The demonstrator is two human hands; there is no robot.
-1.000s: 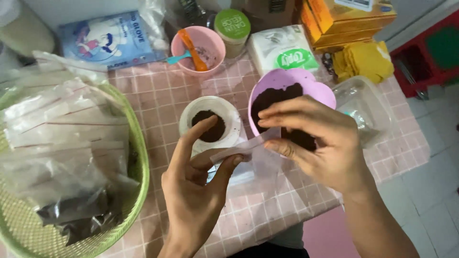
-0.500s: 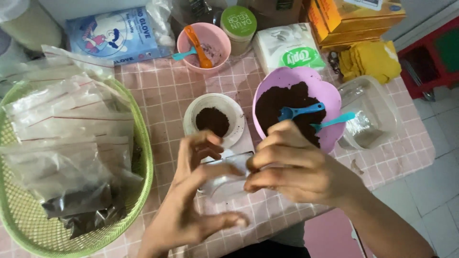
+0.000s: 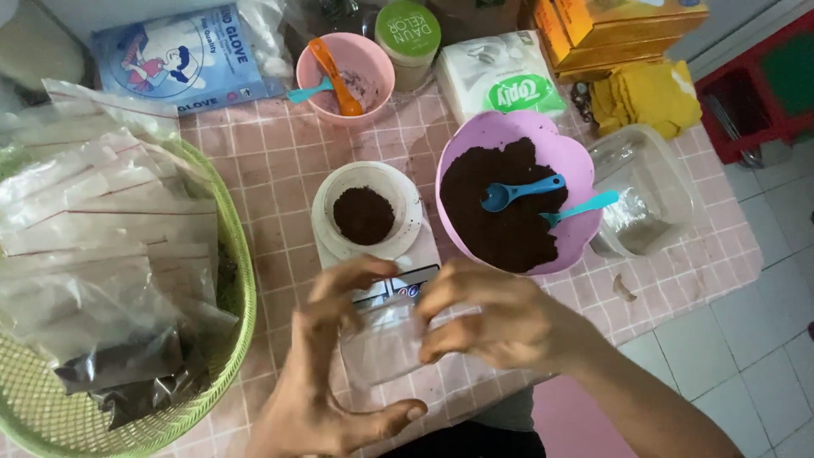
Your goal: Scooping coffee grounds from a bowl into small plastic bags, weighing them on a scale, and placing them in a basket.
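Holding a small clear plastic bag between them, both hands work low over the near edge of the bench, which carries a pink checked cloth. Left hand has its fingers spread around the bag's left side, thumb stretched out underneath; right hand pinches the bag's upper right edge with curled fingers. The bag looks empty, though motion blur makes its mouth hard to read.

Directly beyond the bag sits a small white digital scale, its display partly hidden by the fingers. On the scale stands a white round cup with a little dark brown powder in its bottom. Just right of the cup, touching the scale area, is a purple bowl heaped with the same dark powder; two blue plastic spoons lie in it, handles pointing right.

At the left, a green mesh basket holds a pile of clear zip bags, some at the front filled with dark powder. At the far edge stands a pink bowl with an orange spoon in it. A clear plastic container sits right of the purple bowl.
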